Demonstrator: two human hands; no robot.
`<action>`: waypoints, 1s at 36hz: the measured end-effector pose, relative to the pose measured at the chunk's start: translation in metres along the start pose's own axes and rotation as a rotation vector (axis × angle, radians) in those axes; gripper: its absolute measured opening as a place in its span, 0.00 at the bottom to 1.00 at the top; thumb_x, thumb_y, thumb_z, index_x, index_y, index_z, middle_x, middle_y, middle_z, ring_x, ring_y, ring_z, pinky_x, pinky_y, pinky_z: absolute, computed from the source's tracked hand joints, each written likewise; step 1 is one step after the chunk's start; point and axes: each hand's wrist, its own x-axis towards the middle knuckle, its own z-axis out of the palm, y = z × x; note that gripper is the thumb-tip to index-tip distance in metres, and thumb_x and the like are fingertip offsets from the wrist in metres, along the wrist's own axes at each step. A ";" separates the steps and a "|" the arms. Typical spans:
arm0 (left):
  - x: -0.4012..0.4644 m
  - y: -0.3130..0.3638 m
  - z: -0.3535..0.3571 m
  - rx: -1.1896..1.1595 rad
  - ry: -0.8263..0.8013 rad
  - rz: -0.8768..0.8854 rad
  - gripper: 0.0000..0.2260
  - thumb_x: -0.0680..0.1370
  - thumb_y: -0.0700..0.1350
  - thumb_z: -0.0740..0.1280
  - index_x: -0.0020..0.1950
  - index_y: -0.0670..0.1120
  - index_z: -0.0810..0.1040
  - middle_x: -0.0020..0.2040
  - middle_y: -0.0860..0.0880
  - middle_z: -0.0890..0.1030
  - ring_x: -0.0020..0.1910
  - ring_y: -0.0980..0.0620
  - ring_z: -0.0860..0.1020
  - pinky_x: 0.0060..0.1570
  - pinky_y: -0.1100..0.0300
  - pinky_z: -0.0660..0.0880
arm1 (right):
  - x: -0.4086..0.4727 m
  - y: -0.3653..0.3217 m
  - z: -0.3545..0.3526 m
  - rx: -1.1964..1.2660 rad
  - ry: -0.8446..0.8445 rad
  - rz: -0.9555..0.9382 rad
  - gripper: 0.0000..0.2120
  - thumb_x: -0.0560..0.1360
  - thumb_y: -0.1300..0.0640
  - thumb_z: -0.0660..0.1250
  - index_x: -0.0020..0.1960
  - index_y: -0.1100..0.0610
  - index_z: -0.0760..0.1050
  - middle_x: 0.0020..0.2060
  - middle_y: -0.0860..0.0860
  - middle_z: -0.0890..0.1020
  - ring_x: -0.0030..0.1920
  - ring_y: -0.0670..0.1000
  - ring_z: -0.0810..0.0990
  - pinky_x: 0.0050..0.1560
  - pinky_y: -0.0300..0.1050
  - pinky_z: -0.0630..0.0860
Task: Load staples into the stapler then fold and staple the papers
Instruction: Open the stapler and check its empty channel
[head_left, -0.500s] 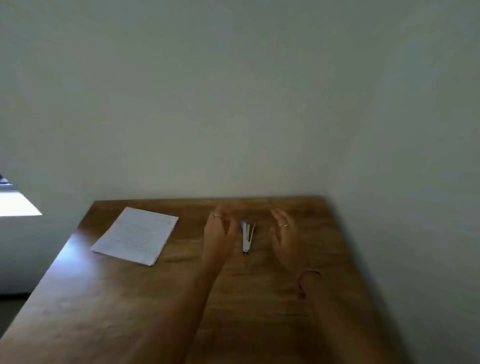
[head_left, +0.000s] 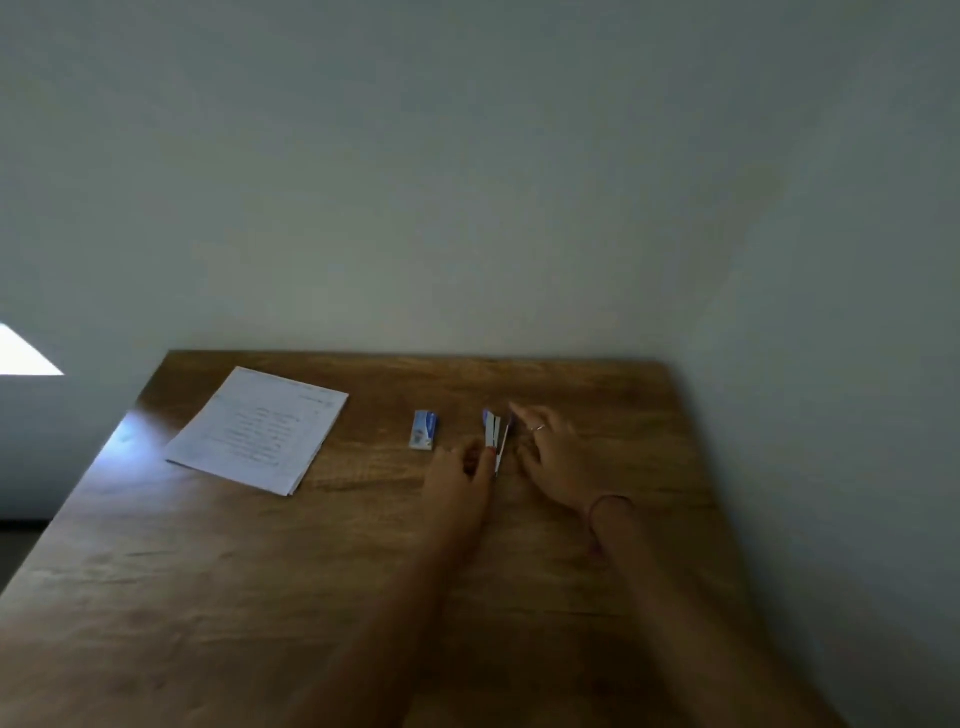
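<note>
Your left hand (head_left: 460, 475) pinches the near end of the opened blue-and-white stapler (head_left: 496, 436) at mid-frame on the brown wooden table (head_left: 208, 597); your right hand (head_left: 553, 457) rests spread beside it. Small blue staple box (head_left: 425, 429) and white papers (head_left: 260, 428) lie farther left.

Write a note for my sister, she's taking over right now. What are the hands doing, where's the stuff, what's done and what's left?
Left hand: fingers curled at the near end of the stapler, seemingly pinching it.
Right hand: fingers spread beside the stapler; contact unclear.
Stapler: on the table, looks opened.
Staple box: just left of the stapler, untouched.
Papers: flat, far left.
Done: nothing certain beyond the opened stapler.
Left: load staples, fold papers, staple them.
</note>
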 end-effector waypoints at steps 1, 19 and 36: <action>0.000 0.000 0.002 0.044 0.010 0.019 0.15 0.80 0.54 0.63 0.63 0.48 0.77 0.53 0.48 0.79 0.51 0.54 0.76 0.52 0.58 0.74 | 0.002 0.001 -0.001 -0.014 -0.027 -0.003 0.28 0.78 0.57 0.61 0.76 0.48 0.58 0.71 0.55 0.65 0.68 0.57 0.66 0.69 0.52 0.63; 0.001 0.002 0.004 0.189 -0.001 0.025 0.14 0.80 0.55 0.61 0.55 0.47 0.78 0.47 0.49 0.78 0.48 0.53 0.75 0.49 0.57 0.74 | 0.009 0.008 -0.018 0.309 -0.003 -0.064 0.07 0.74 0.61 0.69 0.52 0.57 0.77 0.53 0.53 0.80 0.50 0.49 0.78 0.52 0.39 0.75; -0.032 -0.009 -0.014 -0.566 -0.286 -0.085 0.09 0.76 0.41 0.70 0.54 0.51 0.77 0.47 0.52 0.85 0.48 0.55 0.83 0.45 0.64 0.78 | -0.034 -0.022 -0.010 1.065 -0.047 0.140 0.09 0.76 0.60 0.68 0.52 0.49 0.81 0.52 0.49 0.84 0.54 0.46 0.82 0.52 0.38 0.78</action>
